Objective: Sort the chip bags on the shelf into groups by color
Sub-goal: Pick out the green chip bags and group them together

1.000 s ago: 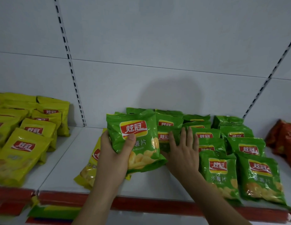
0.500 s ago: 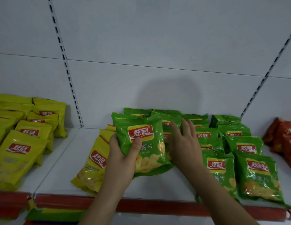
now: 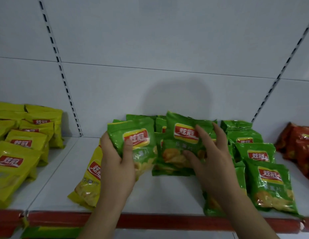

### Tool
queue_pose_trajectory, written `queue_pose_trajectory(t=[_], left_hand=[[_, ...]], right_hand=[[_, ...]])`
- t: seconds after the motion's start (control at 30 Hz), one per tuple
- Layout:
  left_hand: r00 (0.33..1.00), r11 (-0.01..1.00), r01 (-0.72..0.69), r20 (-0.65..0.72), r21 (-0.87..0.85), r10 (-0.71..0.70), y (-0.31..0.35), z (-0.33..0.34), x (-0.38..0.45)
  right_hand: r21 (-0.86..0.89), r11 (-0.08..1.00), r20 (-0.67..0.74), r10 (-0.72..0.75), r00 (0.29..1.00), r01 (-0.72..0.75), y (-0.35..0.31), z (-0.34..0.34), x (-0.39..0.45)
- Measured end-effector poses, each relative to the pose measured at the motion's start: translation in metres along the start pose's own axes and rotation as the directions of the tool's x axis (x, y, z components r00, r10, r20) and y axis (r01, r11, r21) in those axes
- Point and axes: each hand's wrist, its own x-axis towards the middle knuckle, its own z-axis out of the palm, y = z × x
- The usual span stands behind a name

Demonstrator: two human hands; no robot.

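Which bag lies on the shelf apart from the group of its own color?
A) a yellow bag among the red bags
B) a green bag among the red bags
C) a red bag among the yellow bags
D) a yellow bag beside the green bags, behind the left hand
D: one yellow bag lies flat next to the green bags, partly hidden by the left hand, far from the yellow group at the left.

Two green chip bags [image 3: 133, 140] [image 3: 183, 144] raised upright, side by side, before the green pile [image 3: 253, 152] mid-shelf. One yellow bag [image 3: 88, 183] flat beside them, near the shelf [image 3: 159, 195] front. Yellow group [image 3: 21, 149] left, red bags [image 3: 302, 147] far right.
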Motion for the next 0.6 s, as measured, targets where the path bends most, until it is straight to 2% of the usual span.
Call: queue_pose_trajectory(t=[0.1, 0.23, 0.4, 0.6], left_hand=[[0.997, 0.999, -0.022, -0.069, 0.035, 0.024, 0.0, -0.007, 0.004], [1.0, 0.999, -0.016, -0.024, 0.049, 0.017, -0.002, -0.004, 0.001], [1.0, 0.999, 0.01, 0.026, 0.052, -0.011, -0.01, -0.003, -0.008], [0.996, 0.998, 0.02, 0.086, 0.052, -0.024, -0.015, 0.004, -0.016]], right_hand=[[-0.162, 0.987, 0.035, 0.004, 0.999, 0.002, 0.005, 0.013, 0.003], [-0.291, 0.951, 0.19, -0.049, 0.981, 0.104, 0.001, 0.05, -0.007], [-0.54, 0.826, 0.22, -0.043, 0.974, 0.159, 0.023, 0.074, -0.014], [-0.632, 0.726, 0.354, -0.039, 0.934, 0.27, 0.026, 0.075, -0.005]])
